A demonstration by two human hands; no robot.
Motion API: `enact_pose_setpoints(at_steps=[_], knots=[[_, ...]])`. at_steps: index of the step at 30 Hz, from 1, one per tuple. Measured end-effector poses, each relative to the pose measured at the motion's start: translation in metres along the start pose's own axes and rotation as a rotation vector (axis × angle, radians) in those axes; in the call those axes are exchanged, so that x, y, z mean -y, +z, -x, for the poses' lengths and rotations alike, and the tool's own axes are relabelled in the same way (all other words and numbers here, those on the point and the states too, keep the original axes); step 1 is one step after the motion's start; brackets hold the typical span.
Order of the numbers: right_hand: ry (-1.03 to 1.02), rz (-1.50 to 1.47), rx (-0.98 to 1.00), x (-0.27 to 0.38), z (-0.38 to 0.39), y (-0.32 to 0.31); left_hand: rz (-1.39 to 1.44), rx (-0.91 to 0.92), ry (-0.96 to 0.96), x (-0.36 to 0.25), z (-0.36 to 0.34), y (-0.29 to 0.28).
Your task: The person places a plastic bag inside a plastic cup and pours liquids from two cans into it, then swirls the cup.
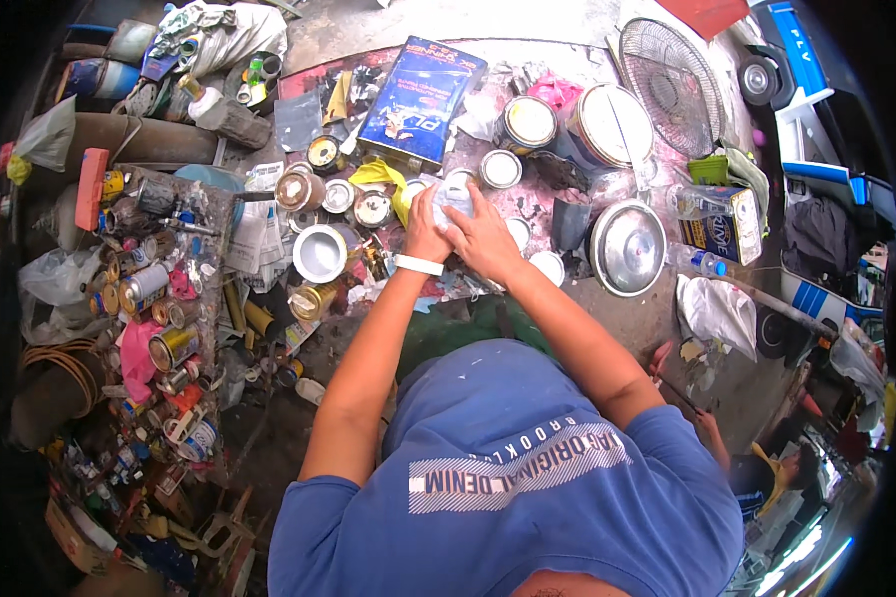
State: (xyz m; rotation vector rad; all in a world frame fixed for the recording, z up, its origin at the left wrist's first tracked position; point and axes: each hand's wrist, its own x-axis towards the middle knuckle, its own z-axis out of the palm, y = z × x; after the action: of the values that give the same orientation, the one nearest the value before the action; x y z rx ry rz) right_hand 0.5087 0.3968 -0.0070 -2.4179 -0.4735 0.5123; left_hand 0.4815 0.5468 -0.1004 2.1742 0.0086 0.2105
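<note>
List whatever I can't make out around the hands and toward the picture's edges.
In the head view:
- Underside of the pale thing: covered by the left hand and right hand.
- Person's legs: mostly behind the blue shirt.
- Small items, lower left: too small and crowded to identify.

Blue tin [408, 104] blocks beyond hands [481, 235]; white can [320, 255] left; path toward body [508, 408] open.

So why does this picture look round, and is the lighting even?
Head view: the fisheye lens bends edges and leaves dark corners; lighting is uneven, with light strips glaring at lower right and highlights on the silvery disc; left hand and right hand look clear, the pale thing between them less so.
</note>
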Motion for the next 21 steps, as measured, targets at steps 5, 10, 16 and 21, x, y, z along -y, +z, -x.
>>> enact_pose_setpoints(at_steps=[5, 10, 16, 21], knots=[[0.024, -0.039, 0.016, -0.011, -0.002, 0.006, -0.009, -0.017, -0.001, -0.007, -0.003, -0.002], [0.04, -0.06, 0.026, -0.009, -0.003, 0.004, -0.005, -0.005, -0.007, -0.007, -0.002, -0.001], [0.066, -0.093, 0.05, -0.013, -0.01, 0.005, -0.001, 0.019, -0.025, -0.008, -0.005, -0.003], [0.1, -0.113, 0.044, -0.009, -0.016, 0.005, 0.009, 0.022, -0.054, -0.011, -0.005, -0.004]])
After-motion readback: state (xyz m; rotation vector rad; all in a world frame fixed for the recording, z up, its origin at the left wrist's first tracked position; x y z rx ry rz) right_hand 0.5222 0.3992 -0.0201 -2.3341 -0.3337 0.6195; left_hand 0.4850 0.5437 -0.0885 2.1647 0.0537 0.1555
